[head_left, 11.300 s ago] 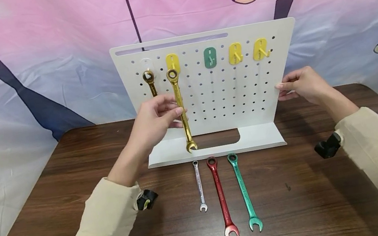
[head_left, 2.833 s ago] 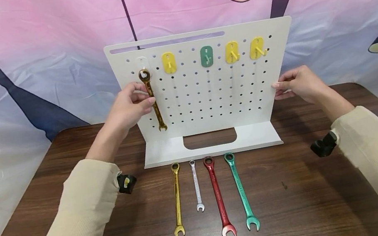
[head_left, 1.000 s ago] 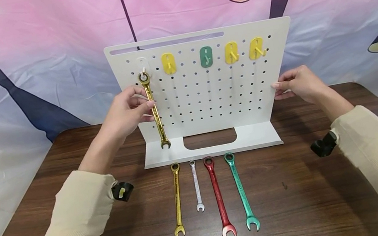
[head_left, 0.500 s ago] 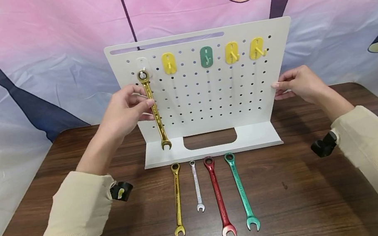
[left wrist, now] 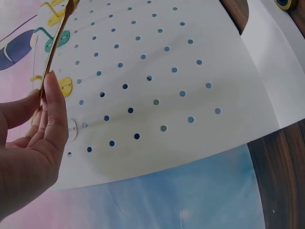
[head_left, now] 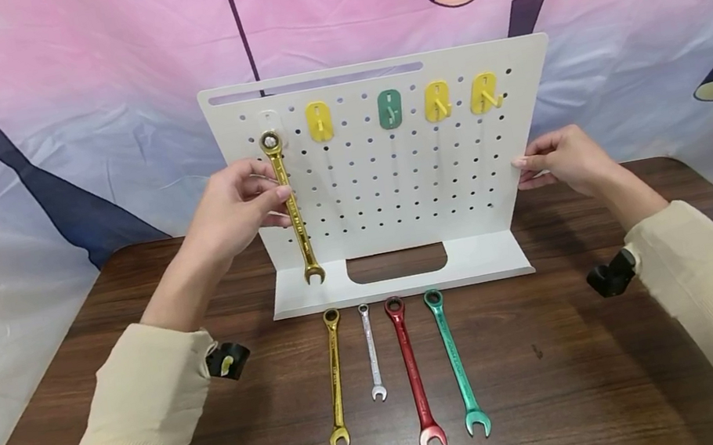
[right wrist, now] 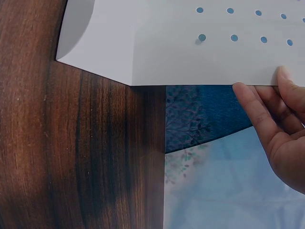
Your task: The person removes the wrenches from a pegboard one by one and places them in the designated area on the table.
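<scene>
My left hand [head_left: 232, 208] pinches a shiny gold combination wrench [head_left: 297, 225] by its shaft, thumb in front and fingers behind. The wrench stands nearly upright, ring end up, its ring overlapping the tip of the white hook [head_left: 270, 120] at the board's upper left. In the left wrist view the wrench [left wrist: 56, 43] is seen edge-on, standing out from the board. With thumb and fingers my right hand [head_left: 567, 157] grips the right edge of the white pegboard [head_left: 394, 232]; in the right wrist view its thumb lies on the board's face.
Along the board's top sit two-toned hooks: a yellow hook [head_left: 320, 121], a green hook [head_left: 390, 109] and more yellow to the right. On the wooden table [head_left: 539, 405] lie a gold wrench [head_left: 335, 377], a small silver wrench [head_left: 371, 351], a red wrench [head_left: 413, 371] and a green wrench [head_left: 457, 364].
Earlier, the left hand held a gold wrench at the yellow hook; it now lies on the table. The wrench at the white hook is now gripped, its lower end swung outward. The right hand stays put.
</scene>
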Motion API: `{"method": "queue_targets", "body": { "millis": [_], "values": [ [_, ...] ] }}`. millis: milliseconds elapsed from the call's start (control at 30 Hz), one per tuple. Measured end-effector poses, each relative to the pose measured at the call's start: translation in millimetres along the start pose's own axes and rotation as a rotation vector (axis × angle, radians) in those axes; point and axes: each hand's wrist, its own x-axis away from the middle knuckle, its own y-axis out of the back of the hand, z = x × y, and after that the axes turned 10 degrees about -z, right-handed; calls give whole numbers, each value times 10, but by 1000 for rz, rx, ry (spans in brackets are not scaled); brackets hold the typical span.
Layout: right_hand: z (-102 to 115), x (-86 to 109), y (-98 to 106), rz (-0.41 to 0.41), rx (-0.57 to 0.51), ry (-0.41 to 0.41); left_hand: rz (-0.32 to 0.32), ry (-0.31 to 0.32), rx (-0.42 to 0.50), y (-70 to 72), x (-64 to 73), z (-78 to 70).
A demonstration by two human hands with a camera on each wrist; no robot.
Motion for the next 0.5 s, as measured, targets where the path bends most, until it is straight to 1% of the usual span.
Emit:
{"method": "queue_targets", "body": {
  "millis": [233, 367, 500],
  "values": [
    [2, 4, 2, 8, -6, -12, 8, -16, 12, 2, 10, -33],
    [1, 3, 3, 7, -7, -15, 11, -12, -7, -1, 26, -31],
    [6, 8, 2, 6, -4, -11, 35, -19, -24, 6, 54, -7]
  ]
}}
